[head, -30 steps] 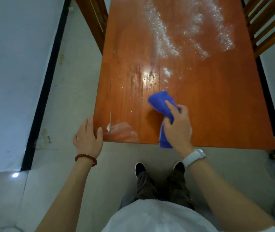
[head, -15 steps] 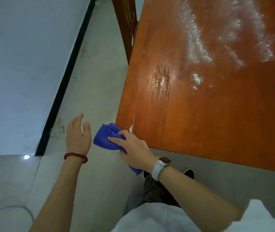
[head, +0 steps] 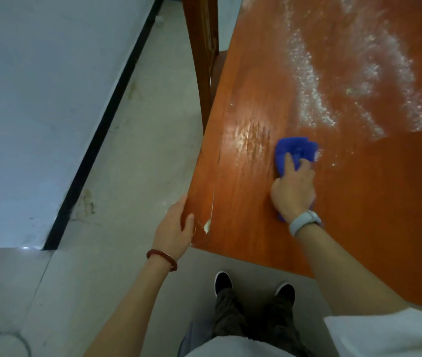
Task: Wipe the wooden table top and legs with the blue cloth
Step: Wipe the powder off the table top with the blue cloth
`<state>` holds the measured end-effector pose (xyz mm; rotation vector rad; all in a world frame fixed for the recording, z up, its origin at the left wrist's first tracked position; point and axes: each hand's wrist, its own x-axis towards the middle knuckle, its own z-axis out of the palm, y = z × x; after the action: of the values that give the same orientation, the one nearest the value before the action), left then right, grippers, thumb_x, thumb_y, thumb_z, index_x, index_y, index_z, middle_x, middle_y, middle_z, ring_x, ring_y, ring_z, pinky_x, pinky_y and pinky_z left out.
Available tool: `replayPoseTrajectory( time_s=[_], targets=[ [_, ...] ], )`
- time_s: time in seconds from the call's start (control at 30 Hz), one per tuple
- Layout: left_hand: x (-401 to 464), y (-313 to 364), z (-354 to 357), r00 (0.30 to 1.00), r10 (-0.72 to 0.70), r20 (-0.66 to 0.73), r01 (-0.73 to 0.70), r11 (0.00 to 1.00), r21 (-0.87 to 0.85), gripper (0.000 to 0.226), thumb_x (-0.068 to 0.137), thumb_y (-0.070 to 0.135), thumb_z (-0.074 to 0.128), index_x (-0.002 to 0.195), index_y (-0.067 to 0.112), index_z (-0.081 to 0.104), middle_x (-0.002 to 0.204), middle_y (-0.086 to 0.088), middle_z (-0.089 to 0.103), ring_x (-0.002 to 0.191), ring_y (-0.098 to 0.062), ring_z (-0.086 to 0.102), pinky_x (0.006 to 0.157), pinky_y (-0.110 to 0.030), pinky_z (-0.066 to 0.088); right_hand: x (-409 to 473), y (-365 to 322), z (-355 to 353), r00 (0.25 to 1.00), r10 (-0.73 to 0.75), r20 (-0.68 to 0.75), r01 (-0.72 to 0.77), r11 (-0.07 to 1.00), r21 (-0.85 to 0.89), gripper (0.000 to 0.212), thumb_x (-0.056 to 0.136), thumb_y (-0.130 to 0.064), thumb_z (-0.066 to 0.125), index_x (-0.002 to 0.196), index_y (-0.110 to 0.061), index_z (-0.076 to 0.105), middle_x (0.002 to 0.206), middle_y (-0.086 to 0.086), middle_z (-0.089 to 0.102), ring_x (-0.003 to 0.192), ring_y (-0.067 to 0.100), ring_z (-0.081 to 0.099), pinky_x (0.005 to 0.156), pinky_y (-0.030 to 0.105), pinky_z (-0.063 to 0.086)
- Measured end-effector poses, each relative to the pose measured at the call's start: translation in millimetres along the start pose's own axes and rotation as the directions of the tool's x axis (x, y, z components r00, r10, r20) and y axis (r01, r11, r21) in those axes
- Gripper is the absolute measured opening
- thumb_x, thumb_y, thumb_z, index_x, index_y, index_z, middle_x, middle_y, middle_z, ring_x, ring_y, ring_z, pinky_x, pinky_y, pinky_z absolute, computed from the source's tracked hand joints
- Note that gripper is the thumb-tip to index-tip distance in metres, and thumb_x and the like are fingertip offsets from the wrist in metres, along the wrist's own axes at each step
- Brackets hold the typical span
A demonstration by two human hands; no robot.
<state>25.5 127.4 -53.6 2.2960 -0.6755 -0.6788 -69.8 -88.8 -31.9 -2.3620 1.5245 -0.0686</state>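
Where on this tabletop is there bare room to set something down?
Free: the clean stretch of the orange wooden table top, right of the right hand and blue cloth. Crowded: white residue streaks beyond; left hand on the near-left corner.

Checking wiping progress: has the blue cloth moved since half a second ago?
Yes. The blue cloth went from off the table's near-left corner onto the top, toward the white residue.
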Motion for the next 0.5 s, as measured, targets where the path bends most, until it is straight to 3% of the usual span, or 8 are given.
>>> replayPoseTrajectory(
  time_s=[0.07, 0.1, 0.17, 0.2, 0.27, 0.3, 0.37, 0.5],
  targets=[
    [3, -5, -13, 0.993, -0.068, -0.099, 0.060, 0.995, -0.082, 0.045, 0.095, 0.019, 0.041, 0.139, 0.017, 0.032, 0.132, -0.008, 0.051, 0.117, -0.023, 0.051, 0.096, -0.030, 0.041, -17, -30, 11, 0.962, -0.258, 0.086, 0.264, 0.963, -0.061, 0.063, 0.082, -0.007, 0.048, 0.141, -0.021, 0.029, 0.142, 0.010, 0.030, 0.121, 0.031, 0.037, 0.089, 0.038, 0.042],
    [5, -9, -21, 0.983, -0.104, -0.152, 0.089, 0.991, -0.105, 0.043, 0.095, 0.017, 0.041, 0.137, 0.016, 0.035, 0.130, -0.010, 0.053, 0.115, -0.023, 0.051, 0.093, -0.028, 0.040, -33, -40, 19, 0.898, -0.418, 0.138, 0.427, 0.903, -0.044, 0.064, 0.080, -0.007, 0.050, 0.140, -0.021, 0.032, 0.141, 0.009, 0.034, 0.118, 0.031, 0.041, 0.085, 0.038, 0.044],
    [7, -20, -39, 0.960, -0.164, -0.228, 0.135, 0.981, -0.138, 0.040, 0.095, 0.015, 0.041, 0.135, 0.013, 0.039, 0.131, -0.013, 0.051, 0.115, -0.024, 0.050, 0.090, -0.026, 0.038, -73, -53, 28, 0.669, -0.716, 0.202, 0.720, 0.691, 0.064, 0.063, 0.071, -0.008, 0.062, 0.130, -0.022, 0.047, 0.127, 0.008, 0.049, 0.099, 0.030, 0.053, 0.068, 0.034, 0.048],
    [8, -25, -47, 0.952, -0.178, -0.247, 0.145, 0.979, -0.143, 0.040, 0.095, 0.015, 0.041, 0.134, 0.012, 0.040, 0.132, -0.014, 0.049, 0.116, -0.024, 0.049, 0.090, -0.027, 0.037, -93, -54, 31, 0.508, -0.825, 0.247, 0.825, 0.549, 0.136, 0.059, 0.069, -0.010, 0.067, 0.124, -0.023, 0.053, 0.120, 0.007, 0.054, 0.091, 0.028, 0.056, 0.062, 0.032, 0.047],
    [7, -33, -60, 0.946, -0.182, -0.268, 0.151, 0.980, -0.131, 0.039, 0.095, 0.017, 0.041, 0.133, 0.012, 0.041, 0.133, -0.014, 0.048, 0.116, -0.025, 0.049, 0.091, -0.029, 0.038, -120, -49, 31, 0.238, -0.898, 0.370, 0.868, 0.367, 0.333, 0.049, 0.079, -0.011, 0.061, 0.125, -0.026, 0.052, 0.121, 0.005, 0.052, 0.096, 0.025, 0.052, 0.071, 0.034, 0.046],
    [7, -35, -64, 0.947, -0.172, -0.271, 0.146, 0.983, -0.114, 0.038, 0.095, 0.017, 0.041, 0.133, 0.012, 0.042, 0.132, -0.014, 0.048, 0.116, -0.025, 0.049, 0.092, -0.031, 0.039, -124, -44, 26, 0.192, -0.885, 0.424, 0.819, 0.383, 0.428, 0.047, 0.084, -0.012, 0.055, 0.128, -0.027, 0.050, 0.126, 0.005, 0.049, 0.104, 0.023, 0.048, 0.080, 0.035, 0.044],
    [8, -37, -66, 0.955, -0.151, -0.256, 0.133, 0.987, -0.087, 0.038, 0.094, 0.018, 0.042, 0.132, 0.012, 0.043, 0.132, -0.014, 0.048, 0.115, -0.024, 0.050, 0.092, -0.031, 0.040, -114, -33, 13, 0.283, -0.852, 0.441, 0.671, 0.505, 0.543, 0.045, 0.086, -0.013, 0.050, 0.127, -0.029, 0.051, 0.127, 0.002, 0.049, 0.110, 0.016, 0.046, 0.092, 0.029, 0.039],
    [11, -27, -58, 0.971, -0.122, -0.203, 0.114, 0.992, -0.052, 0.037, 0.093, 0.016, 0.045, 0.130, 0.011, 0.045, 0.131, -0.013, 0.048, 0.115, -0.025, 0.049, 0.093, -0.032, 0.040, -59, -17, -10, 0.705, -0.676, 0.215, 0.394, 0.625, 0.674, 0.045, 0.076, -0.016, 0.045, 0.117, -0.033, 0.054, 0.110, -0.007, 0.051, 0.094, 0.003, 0.053, 0.085, 0.025, 0.047]
  ],
)
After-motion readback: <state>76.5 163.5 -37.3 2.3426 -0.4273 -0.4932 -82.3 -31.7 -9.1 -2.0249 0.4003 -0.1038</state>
